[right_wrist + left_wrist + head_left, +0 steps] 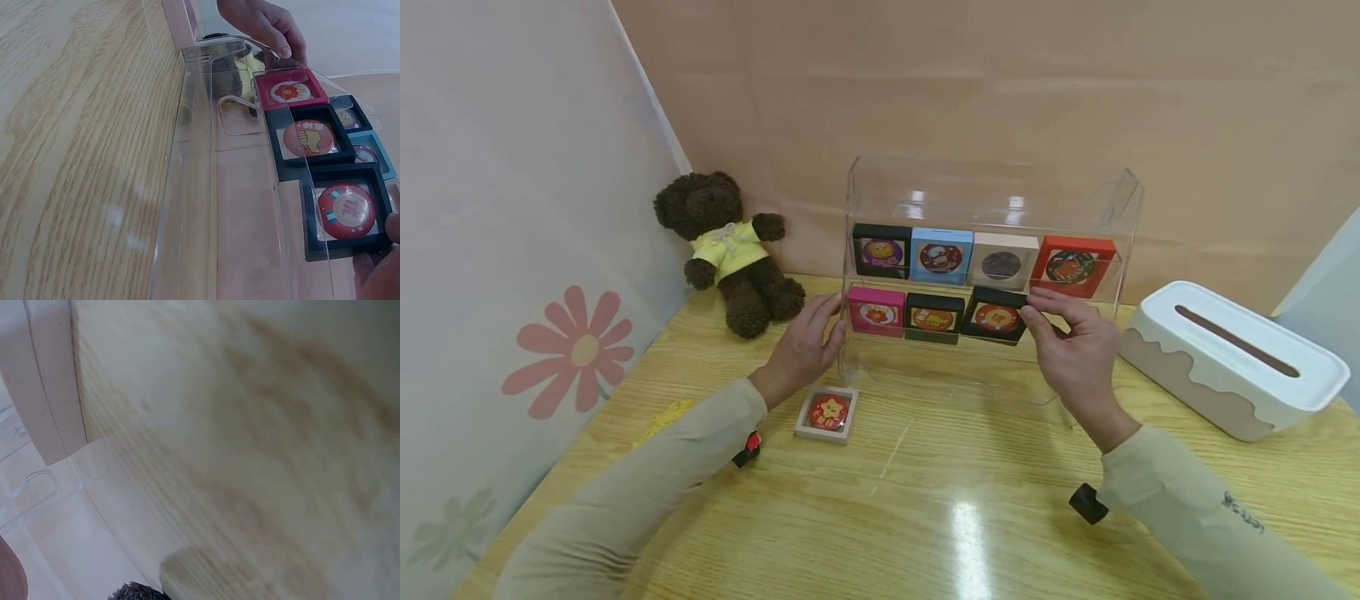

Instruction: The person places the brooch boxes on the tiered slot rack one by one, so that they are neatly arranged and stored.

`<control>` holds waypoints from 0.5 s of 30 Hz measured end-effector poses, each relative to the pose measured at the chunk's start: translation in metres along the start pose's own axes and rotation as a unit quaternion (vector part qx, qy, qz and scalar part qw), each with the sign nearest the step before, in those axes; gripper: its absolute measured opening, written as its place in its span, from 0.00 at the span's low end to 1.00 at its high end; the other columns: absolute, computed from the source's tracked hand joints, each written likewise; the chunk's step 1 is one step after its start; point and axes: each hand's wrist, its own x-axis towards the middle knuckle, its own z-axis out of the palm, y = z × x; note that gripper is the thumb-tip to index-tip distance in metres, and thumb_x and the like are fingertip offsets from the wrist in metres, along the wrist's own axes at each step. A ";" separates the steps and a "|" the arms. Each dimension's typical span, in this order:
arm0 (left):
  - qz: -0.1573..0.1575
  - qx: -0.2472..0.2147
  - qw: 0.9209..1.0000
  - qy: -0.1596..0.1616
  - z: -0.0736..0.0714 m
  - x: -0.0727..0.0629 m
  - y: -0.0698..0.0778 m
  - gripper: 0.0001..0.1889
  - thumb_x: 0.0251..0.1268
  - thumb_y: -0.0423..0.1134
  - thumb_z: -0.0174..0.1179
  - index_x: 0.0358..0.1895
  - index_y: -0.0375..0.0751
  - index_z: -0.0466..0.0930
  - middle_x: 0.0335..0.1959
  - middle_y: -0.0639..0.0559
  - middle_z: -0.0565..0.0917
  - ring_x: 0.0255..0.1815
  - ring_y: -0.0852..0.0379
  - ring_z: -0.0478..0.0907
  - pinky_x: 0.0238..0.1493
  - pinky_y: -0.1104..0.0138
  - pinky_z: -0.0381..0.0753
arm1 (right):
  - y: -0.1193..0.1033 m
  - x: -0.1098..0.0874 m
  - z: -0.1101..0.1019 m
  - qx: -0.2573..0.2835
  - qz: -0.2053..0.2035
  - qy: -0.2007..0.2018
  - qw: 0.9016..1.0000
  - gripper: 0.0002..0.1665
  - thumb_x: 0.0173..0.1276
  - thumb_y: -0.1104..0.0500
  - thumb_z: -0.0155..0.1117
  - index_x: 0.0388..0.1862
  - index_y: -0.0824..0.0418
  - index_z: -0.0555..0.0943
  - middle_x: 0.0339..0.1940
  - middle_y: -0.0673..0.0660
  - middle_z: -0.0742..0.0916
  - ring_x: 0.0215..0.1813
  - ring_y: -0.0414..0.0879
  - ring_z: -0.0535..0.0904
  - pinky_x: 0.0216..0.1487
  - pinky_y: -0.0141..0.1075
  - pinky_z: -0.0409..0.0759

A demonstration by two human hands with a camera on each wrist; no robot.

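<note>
A clear acrylic display stand (985, 196) holds two rows of small square framed badges. My right hand (1078, 350) pinches the right edge of a black framed badge (996, 315) between thumb and fingers, in the lower row. In the right wrist view that black frame leans slightly askew, with a round red badge inside. To its left sit another black frame (933, 317) and a pink frame (877, 312). My left hand (805, 342) grips the stand's left side edge, thumb toward the front. A pale pink framed badge (826, 414) with a yellow star lies on the table below it.
Black, light blue (942, 257), beige and red (1072, 267) frames fill the upper row. A brown teddy bear (730, 250) in a yellow shirt leans at the back left. A white tissue box (1232, 358) stands right of the stand. Something yellow (666, 417) lies behind the left forearm.
</note>
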 end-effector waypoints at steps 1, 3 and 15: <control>0.000 0.000 1.000 0.000 0.000 0.000 0.000 0.22 0.75 0.39 0.42 0.57 0.19 0.68 0.47 0.33 0.74 0.44 0.44 0.77 0.45 0.58 0.79 | 0.000 0.000 0.000 0.000 0.004 -0.003 1.000 0.09 0.59 0.72 0.67 0.40 0.72 0.85 0.43 0.63 0.86 0.47 0.34 0.79 0.36 0.20 0.76; -0.001 0.001 1.000 -0.001 0.000 0.000 0.000 0.22 0.75 0.39 0.42 0.57 0.20 0.68 0.47 0.33 0.74 0.44 0.44 0.77 0.45 0.59 0.79 | 0.000 -0.001 0.000 0.001 0.013 -0.010 1.000 0.09 0.60 0.71 0.67 0.40 0.72 0.85 0.44 0.63 0.86 0.46 0.33 0.79 0.37 0.20 0.77; -0.003 0.003 1.000 0.001 0.000 0.000 0.001 0.22 0.75 0.39 0.42 0.56 0.19 0.69 0.46 0.33 0.75 0.44 0.43 0.77 0.45 0.57 0.79 | 0.001 -0.005 0.003 0.003 0.006 -0.018 1.000 0.09 0.59 0.71 0.68 0.39 0.72 0.85 0.45 0.62 0.85 0.47 0.31 0.78 0.38 0.19 0.75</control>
